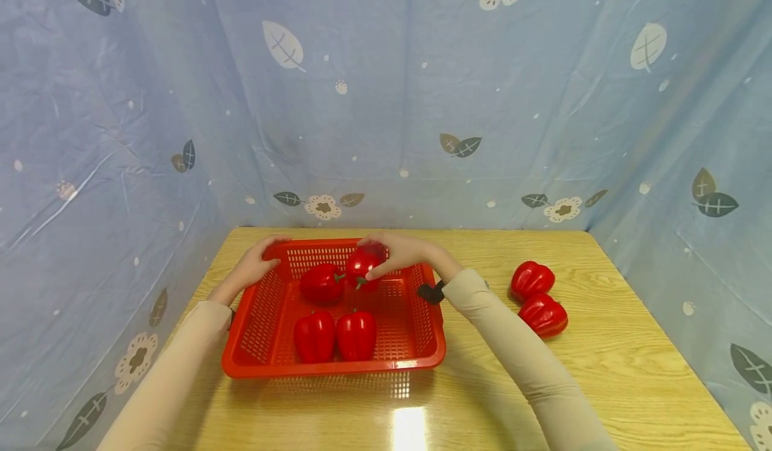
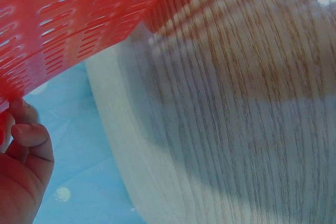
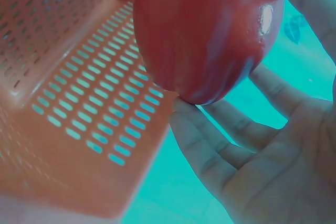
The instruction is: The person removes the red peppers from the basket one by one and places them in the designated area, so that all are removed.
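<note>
A red plastic basket (image 1: 332,369) with slotted walls stands on the table. My left hand (image 1: 253,267) grips its rim at the back left corner; in the left wrist view the fingers (image 2: 34,136) curl at the basket's edge. My right hand (image 1: 401,250) holds a red bell pepper (image 1: 364,261) over the back of the basket, its green stem toward me. In the right wrist view, thumb and fingers spread around the pepper (image 3: 205,35). Inside the basket lie three more red bell peppers: one at the back (image 1: 322,283), two side by side in front (image 1: 315,337).
Two red bell peppers (image 1: 532,280) lie touching each other on the wooden table (image 1: 603,364), right of the basket. A blue patterned cloth (image 1: 374,102) hangs behind the table and along both sides. My right forearm crosses above the basket's right rim.
</note>
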{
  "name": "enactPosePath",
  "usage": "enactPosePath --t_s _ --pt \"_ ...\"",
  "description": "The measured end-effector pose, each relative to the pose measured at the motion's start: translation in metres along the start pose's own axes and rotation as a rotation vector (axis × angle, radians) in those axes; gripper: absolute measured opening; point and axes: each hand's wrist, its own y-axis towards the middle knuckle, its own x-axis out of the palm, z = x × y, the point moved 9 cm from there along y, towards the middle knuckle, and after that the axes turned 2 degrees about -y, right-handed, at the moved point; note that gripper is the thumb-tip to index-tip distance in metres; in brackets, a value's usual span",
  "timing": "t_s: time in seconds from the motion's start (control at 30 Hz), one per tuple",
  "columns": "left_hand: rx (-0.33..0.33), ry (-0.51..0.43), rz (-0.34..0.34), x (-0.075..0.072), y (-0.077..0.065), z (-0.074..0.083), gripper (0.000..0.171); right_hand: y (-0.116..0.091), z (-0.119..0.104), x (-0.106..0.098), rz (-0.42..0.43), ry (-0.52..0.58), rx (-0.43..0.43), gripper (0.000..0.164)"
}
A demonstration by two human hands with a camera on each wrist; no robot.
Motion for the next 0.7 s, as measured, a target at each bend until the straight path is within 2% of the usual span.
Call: enactPosePath --t_s 0.1,0.4,0.7 --pt "-0.003 0.012 -0.001 0.0 0.001 -0.002 0.048 -0.005 0.001 -0.007 0.027 0.017 -0.013 0.069" --pt "-0.009 0.004 0.002 -0.003 0.001 0.001 0.05 -0.028 0.011 -0.034 0.145 0.093 0.022 0.074" --pt "-0.02 0.001 -0.013 0.0 -0.001 0.0 0.051 -0.052 0.024 -0.05 0.246 0.13 0.023 0.073"
